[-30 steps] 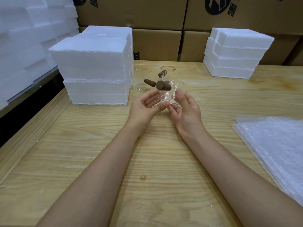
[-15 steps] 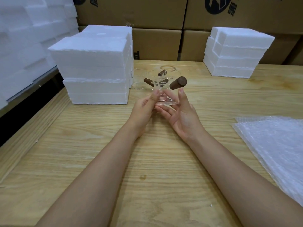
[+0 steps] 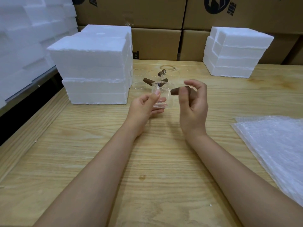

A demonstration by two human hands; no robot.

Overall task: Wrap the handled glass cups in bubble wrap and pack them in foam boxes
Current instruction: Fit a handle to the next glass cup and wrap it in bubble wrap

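I am holding a glass cup [image 3: 161, 95] upright above the desk [image 3: 147, 169], a little in front of me. My left hand [image 3: 146, 107] is cradling it: the thumb is pressing against the near wall and the fingers are reaching under the base. My right hand [image 3: 194, 104] is pinching the cup's wooden handle [image 3: 176, 91], which is sticking out to the right, between the thumb and the curled fingers. The index finger is arching over it, but it is blurred, so it may or may not be touching the wood.

Behind the cup, more handled cups [image 3: 155, 77] are standing on the desk, their brown handles pointing different ways; how many there are I cannot make out through the clear glass. A tall stack of foam boxes [image 3: 95, 68] is sitting just beside them on the left, and a lower stack [image 3: 236, 53] is sitting well apart at the far right. Sheets of bubble wrap [image 3: 275, 148] are lying flat at my right, near the right forearm. Cardboard cartons [image 3: 155, 43] are lining the back of the desk.
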